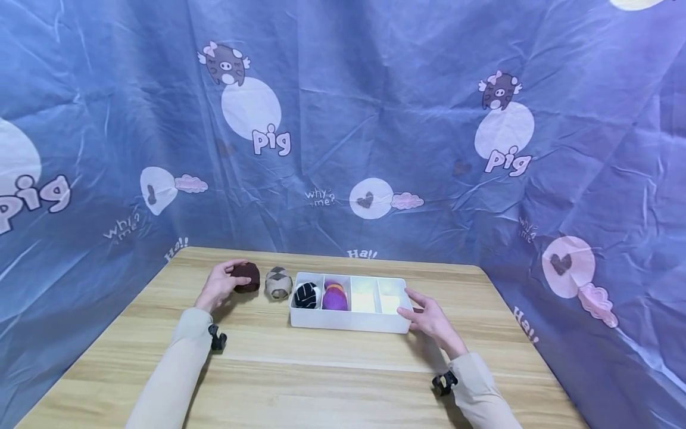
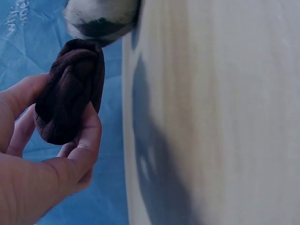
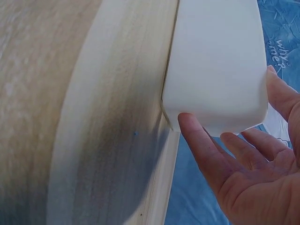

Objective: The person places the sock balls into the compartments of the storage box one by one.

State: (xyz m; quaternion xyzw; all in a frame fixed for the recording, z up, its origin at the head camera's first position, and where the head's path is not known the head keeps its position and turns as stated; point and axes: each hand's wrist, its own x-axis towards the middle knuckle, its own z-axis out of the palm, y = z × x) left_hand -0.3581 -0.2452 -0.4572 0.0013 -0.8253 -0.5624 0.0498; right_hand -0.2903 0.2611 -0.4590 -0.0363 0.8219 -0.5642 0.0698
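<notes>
Fingers of left hand (image 1: 218, 287) pinch brown bundle (image 1: 252, 271) beside grey bundle (image 1: 278, 282); whether lifted, unclear. Right hand (image 1: 433, 320) grips white box (image 1: 348, 320) end. We suspect slack pinch could drop or unroll it.

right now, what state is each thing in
left hand, holding brown bundle
brown bundle, rolled up
grey bundle, rolled up
white box, open-topped, two of four compartments filled
black bundle, in leftmost compartment
purple bundle, in next compartment
right hand, spanning box's right end
</notes>
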